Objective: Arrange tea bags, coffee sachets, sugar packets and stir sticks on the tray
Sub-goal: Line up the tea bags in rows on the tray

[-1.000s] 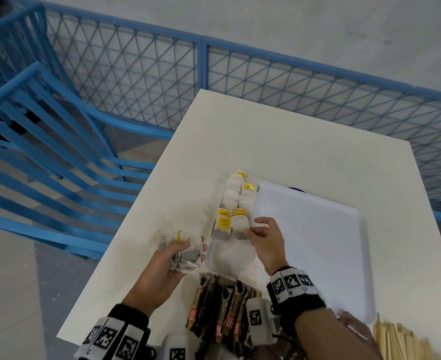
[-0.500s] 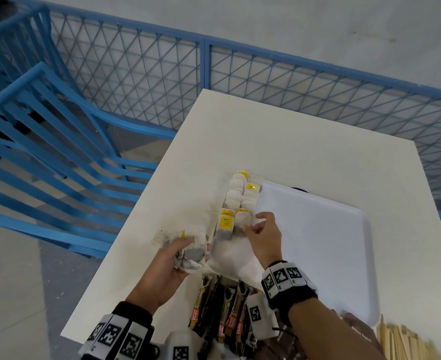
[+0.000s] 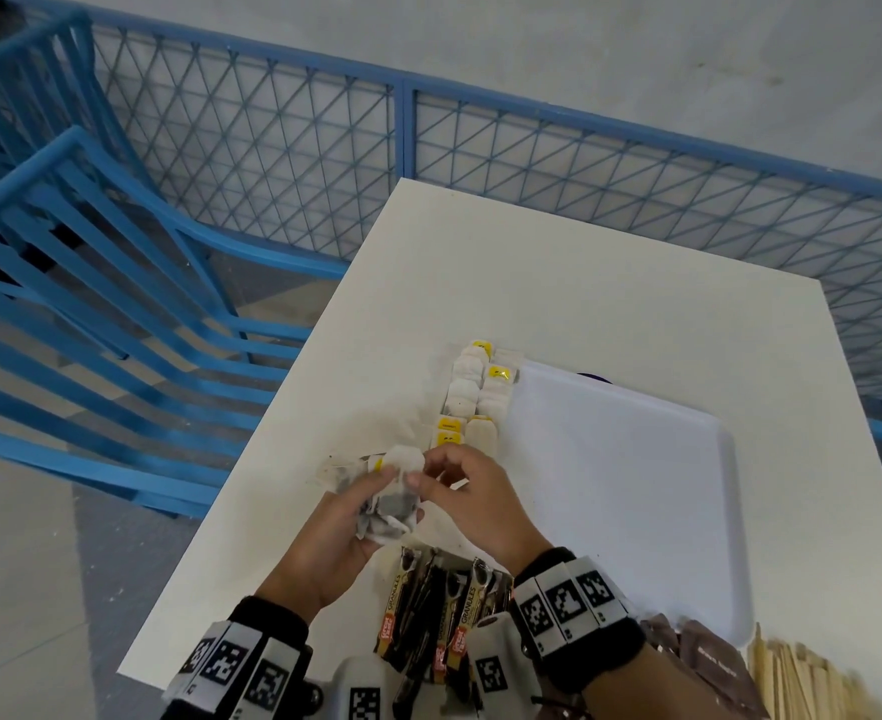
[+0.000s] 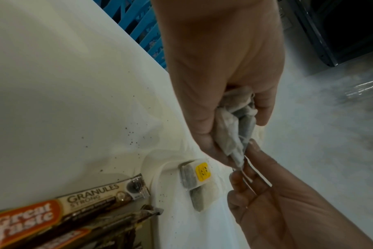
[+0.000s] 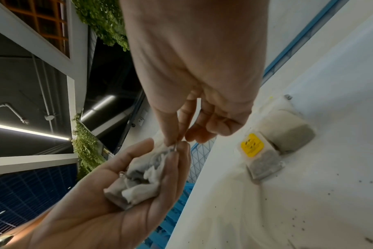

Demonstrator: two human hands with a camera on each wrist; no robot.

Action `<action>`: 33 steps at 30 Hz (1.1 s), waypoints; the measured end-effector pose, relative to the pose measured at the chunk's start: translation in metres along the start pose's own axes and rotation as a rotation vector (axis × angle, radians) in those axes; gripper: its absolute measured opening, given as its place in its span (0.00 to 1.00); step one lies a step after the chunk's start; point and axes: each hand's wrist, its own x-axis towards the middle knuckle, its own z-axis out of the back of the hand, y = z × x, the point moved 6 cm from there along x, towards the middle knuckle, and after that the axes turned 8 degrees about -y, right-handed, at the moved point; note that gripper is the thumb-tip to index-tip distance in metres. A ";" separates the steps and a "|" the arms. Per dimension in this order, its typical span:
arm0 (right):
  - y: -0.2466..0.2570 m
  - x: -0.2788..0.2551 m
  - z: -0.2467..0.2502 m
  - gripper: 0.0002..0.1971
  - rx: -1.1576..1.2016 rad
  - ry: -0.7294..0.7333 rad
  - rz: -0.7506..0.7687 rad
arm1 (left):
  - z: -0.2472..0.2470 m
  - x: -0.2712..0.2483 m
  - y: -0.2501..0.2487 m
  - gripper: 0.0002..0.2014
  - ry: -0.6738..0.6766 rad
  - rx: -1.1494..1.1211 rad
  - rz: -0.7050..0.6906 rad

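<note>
My left hand grips a crumpled bunch of tea bags over the table, just left of the white tray. My right hand reaches into that bunch, and its thumb and forefinger pinch the top edge of one tea bag. In the left wrist view the bunch of tea bags hangs from my left hand. Two rows of tea bags with yellow tags lie along the tray's left side. Coffee sachets lie near the table's front edge.
Wooden stir sticks and brown sugar packets lie at the front right. Dark specks are scattered on the tray near the nearest tea bag. A blue mesh railing runs behind the table, and its left edge drops to the floor.
My right hand left the tea bag row on the tray and moved left to the bunch in my left hand, where it now pinches a bag. The left hand rose slightly.
</note>
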 end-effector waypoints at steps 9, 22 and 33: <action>-0.008 0.000 0.006 0.05 0.116 -0.037 -0.141 | 0.009 0.003 0.006 0.16 -0.063 -0.026 0.027; -0.028 -0.010 0.013 0.06 0.162 -0.005 -0.255 | 0.013 0.000 0.010 0.08 -0.107 -0.103 0.098; -0.074 0.008 0.061 0.16 -0.017 -0.290 -0.328 | 0.010 -0.008 0.006 0.07 -0.093 -0.228 0.115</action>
